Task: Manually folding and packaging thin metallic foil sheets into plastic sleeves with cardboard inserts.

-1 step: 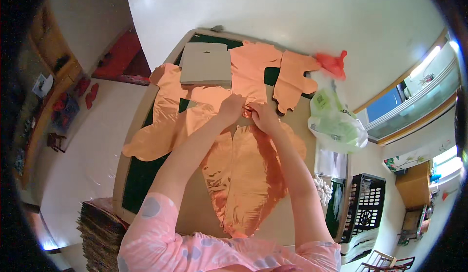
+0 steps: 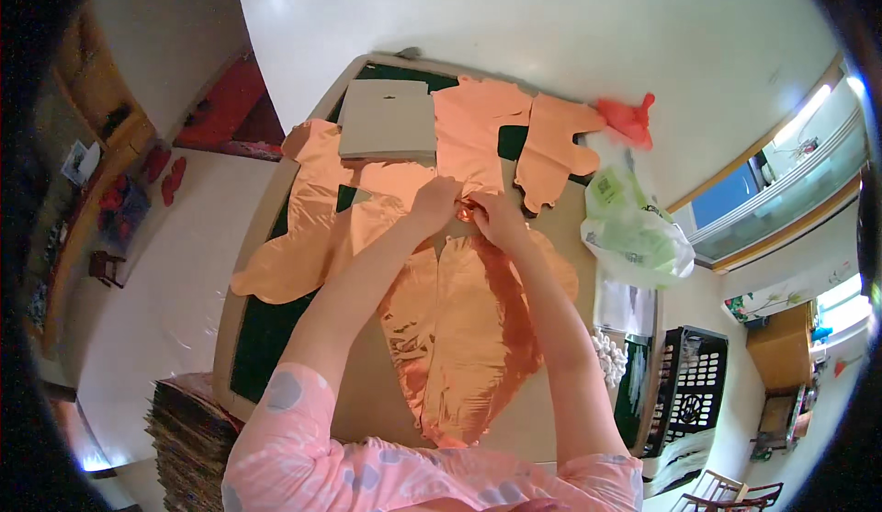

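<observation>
A large rose-gold foil balloon (image 2: 478,328), flat and wrinkled, stretches along the table from just below my hands to my shirt. Side by side at the middle of the table, my left hand (image 2: 438,202) and my right hand (image 2: 496,220) are closed with bent fingers on a small crumpled bit of shiny foil (image 2: 466,210). Whether that bit belongs to the large balloon is hard to see. Around them lie more flat foil balloons in the same colour: one on the left (image 2: 294,255), one beyond my hands (image 2: 473,126) and one at the far right (image 2: 551,149).
A stack of grey-beige cards (image 2: 388,119) rests on the foil at the far left. Right of the foil are a red plastic bag (image 2: 627,120), a white-green plastic bag (image 2: 634,227), a bunch of white pieces (image 2: 609,358) and a black crate (image 2: 691,388). Piled sheets (image 2: 188,443) stand lower left.
</observation>
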